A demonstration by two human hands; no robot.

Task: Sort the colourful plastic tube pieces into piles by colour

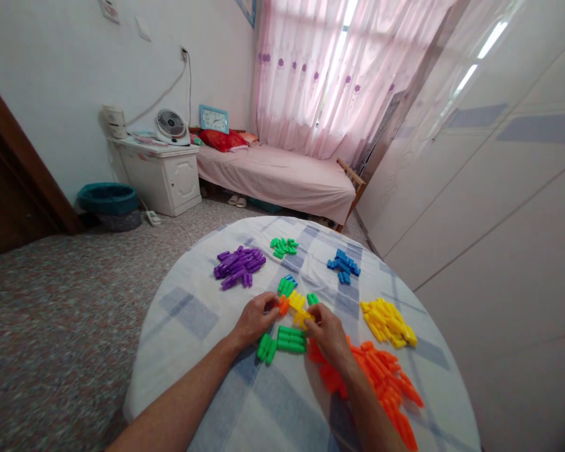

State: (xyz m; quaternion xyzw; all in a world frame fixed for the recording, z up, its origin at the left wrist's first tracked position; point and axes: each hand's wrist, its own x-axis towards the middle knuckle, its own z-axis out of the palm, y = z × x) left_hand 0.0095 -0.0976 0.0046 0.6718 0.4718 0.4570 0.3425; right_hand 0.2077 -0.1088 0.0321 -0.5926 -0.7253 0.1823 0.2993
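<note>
Fingers pinched, my left hand (258, 318) grips a small orange building block (283, 306) near the middle of the round table. My right hand (328, 333) is closed on a yellow building block (301, 317), beside another yellow block (296, 299). Whether the orange and yellow pieces are joined I cannot tell. Below them lies a group of green blocks (291, 339), with a smaller green group (266, 348) to its left. Farther back are a green block (287, 287) and one more green piece (313, 299) close to my right fingers. A heap of orange blocks (386, 376) lies partly under my right forearm.
Around the checked tablecloth (188, 311) lie a purple pile (239, 266), a small green pile (284, 247), a blue pile (343, 266) and a yellow pile (388, 322). Beyond the table stand a bed (282, 172), a white cabinet (162, 176) and a bin (110, 204). Wardrobe doors (475, 207) flank the right.
</note>
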